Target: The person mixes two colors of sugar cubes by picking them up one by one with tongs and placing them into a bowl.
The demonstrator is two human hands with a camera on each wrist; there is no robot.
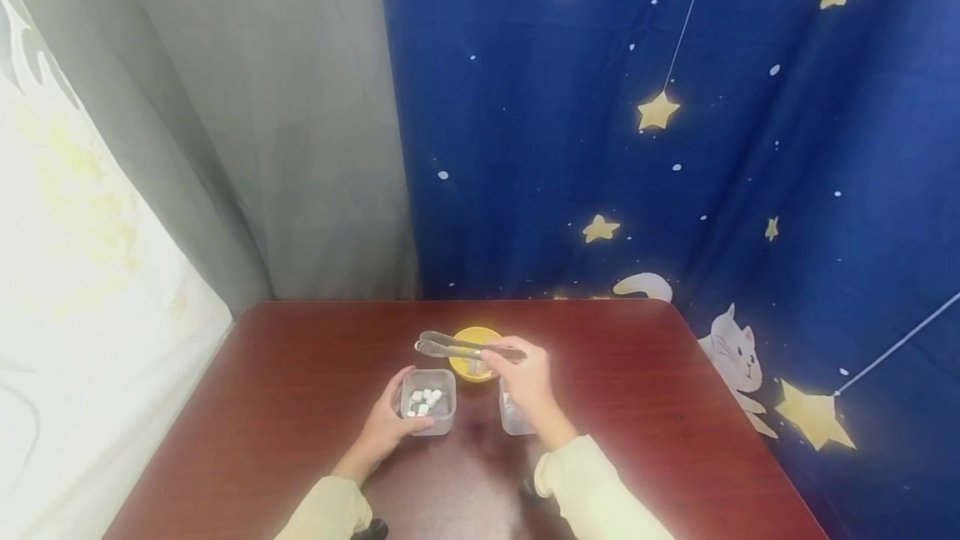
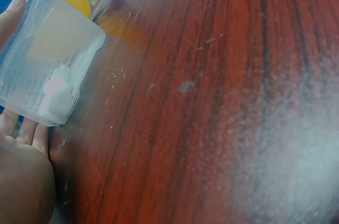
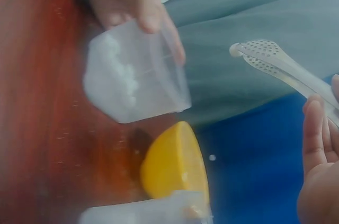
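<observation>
My left hand (image 1: 382, 425) grips a clear square plastic container (image 1: 444, 403) around its side, thumb at the near edge. Several small white pieces (image 1: 429, 396) lie in it; they look like mini marshmallows or cubes, I cannot tell which. My right hand (image 1: 531, 380) holds metal tongs (image 1: 461, 348) above the table, their perforated tips pointing left. In the right wrist view the tongs' tips pinch one small white piece (image 3: 235, 50), higher than the container. A yellow bowl (image 1: 480, 332) stands behind, partly hidden by the tongs and right hand.
A second clear container (image 1: 514, 420) stands below my right hand, partly covered by it, with something white inside. The dark red wooden table (image 1: 315, 357) meets a grey curtain (image 1: 322, 148) and a blue starry curtain (image 1: 525, 148) behind its far edge.
</observation>
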